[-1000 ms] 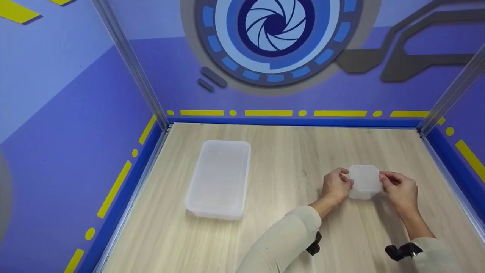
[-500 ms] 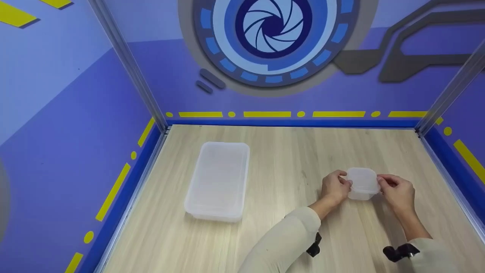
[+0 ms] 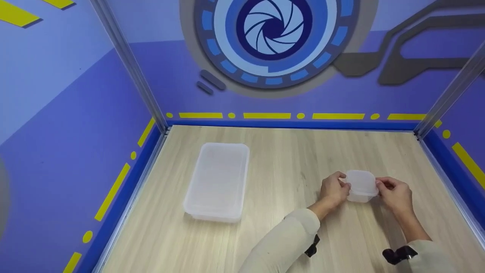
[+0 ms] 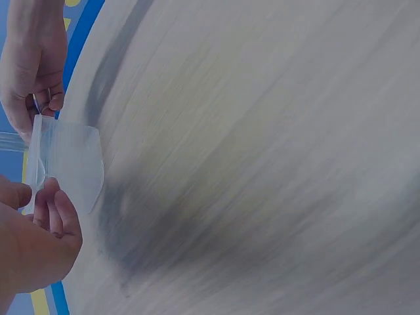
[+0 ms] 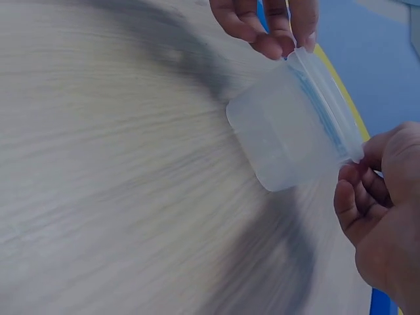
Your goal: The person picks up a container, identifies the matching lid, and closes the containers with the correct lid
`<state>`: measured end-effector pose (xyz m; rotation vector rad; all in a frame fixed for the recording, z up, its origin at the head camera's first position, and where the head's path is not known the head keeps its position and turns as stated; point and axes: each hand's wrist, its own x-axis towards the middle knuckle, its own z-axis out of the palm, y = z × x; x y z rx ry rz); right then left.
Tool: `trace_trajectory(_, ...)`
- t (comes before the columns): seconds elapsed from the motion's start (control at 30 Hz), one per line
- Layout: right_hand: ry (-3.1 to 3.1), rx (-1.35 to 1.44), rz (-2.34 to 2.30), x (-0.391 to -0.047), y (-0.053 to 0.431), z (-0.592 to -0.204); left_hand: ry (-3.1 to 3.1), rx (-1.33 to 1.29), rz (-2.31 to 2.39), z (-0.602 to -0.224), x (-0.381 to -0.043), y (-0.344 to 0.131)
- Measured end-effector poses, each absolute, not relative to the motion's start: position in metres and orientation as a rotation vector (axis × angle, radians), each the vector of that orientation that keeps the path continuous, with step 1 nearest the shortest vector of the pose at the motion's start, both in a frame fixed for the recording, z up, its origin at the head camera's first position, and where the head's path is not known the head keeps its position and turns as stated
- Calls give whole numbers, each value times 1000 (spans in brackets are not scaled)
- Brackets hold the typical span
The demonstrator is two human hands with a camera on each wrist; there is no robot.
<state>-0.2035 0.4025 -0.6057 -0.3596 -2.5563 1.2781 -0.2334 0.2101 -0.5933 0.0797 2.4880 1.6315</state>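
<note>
A small translucent square container point(image 3: 359, 197) with a pale lid point(image 3: 360, 179) is between the two hands on the right part of the table. My left hand point(image 3: 334, 189) pinches the lid's left edge between thumb and fingers. At the opposite edge, my right hand point(image 3: 398, 195) pinches the rim of the lid. The right wrist view shows the lid point(image 5: 326, 98) sitting along the top of the container body point(image 5: 279, 131), whose inside looks hazy. In the left wrist view, the container point(image 4: 75, 154) appears sideways, with fingers on both ends of its lid.
A larger rectangular translucent box point(image 3: 219, 182) with a lid stands on the left side of the wooden table point(image 3: 280, 163). Blue-purple printed panels point(image 3: 265, 102) and metal corner posts bound the table at the back and sides.
More of the small container's front wall shows below the lid than a second ago. Both hands keep their pinch on the lid's edges and have shifted only slightly; the large box has stayed put.
</note>
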Motion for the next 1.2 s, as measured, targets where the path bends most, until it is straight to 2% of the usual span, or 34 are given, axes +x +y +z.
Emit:
trace_trajectory(0.77, -2636, -224, 903, -206, 395, -596, 2804, 304, 1322, -609, -239, 208)
trace_trajectory(1.03, -2816, -52, 758, -217, 397, -577, 2745, 427, 1183, -599, -253, 187)
trace_trajectory(1.2, -3002, -63, 755, -208, 403, -566, 2623, 530, 1124, -590, -253, 163)
